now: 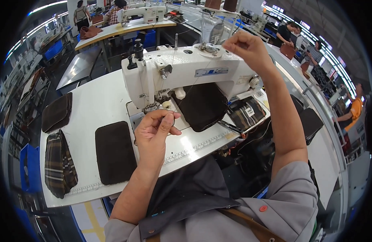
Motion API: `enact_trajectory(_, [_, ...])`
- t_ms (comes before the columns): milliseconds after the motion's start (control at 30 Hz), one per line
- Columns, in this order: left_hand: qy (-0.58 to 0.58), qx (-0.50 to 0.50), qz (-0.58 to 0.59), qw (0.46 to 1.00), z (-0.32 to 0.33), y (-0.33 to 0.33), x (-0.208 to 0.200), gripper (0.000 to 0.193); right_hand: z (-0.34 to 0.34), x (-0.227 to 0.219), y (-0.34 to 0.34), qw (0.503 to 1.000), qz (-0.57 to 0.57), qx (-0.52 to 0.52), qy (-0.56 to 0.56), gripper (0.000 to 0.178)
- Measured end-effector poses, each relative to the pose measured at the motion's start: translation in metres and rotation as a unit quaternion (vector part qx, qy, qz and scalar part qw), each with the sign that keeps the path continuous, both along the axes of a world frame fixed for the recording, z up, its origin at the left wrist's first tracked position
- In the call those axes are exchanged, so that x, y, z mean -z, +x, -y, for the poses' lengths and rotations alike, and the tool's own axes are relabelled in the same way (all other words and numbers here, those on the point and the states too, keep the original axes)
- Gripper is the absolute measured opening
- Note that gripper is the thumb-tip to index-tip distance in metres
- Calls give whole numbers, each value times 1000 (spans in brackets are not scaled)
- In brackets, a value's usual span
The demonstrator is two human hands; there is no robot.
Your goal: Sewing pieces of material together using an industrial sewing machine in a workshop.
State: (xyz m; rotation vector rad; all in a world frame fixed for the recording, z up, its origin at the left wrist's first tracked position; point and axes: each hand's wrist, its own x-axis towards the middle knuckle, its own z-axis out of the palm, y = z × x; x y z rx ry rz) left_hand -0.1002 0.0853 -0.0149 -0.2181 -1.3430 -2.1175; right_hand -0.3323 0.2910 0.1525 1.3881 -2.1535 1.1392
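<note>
A white sewing machine (178, 66) stands on the white table in front of me. My left hand (155, 131) is just in front of its needle area, thumb and fingers pinched together. Raised above the right end of the machine's arm, my right hand (248, 48) is also pinched. Whatever either hand holds is too fine to make out. A pile of dark brown panels (204, 107) lies under the machine arm, right of my left hand. Another dark brown panel (115, 153) rests flat to the left of my left forearm.
At the table's left end lie plaid fabric pieces (59, 163) and more brown panels (57, 113). Plaid fabric (248, 115) and a slim black tool (231, 127) sit at the right. A ruler strip (194, 151) runs along the front edge. Other people work farther off.
</note>
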Motion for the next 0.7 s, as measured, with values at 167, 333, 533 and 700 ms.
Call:
enact_trajectory(167, [-9, 21, -5, 1000, -6, -5, 10, 13, 16, -9, -28, 986, 73, 133, 70, 17])
enact_trajectory(333, [-46, -14, -6, 999, -4, 5, 13, 12, 48, 3, -18, 986, -139, 73, 64, 15])
enact_trajectory(533, [-39, -8, -4, 999, -4, 5, 12, 12, 18, 15, -8, 989, -127, 48, 54, 14])
enact_trajectory(700, [-35, 4, -4, 999, -9, 4, 15, 12, 23, 9, -39, 983, -121, 123, 60, 14])
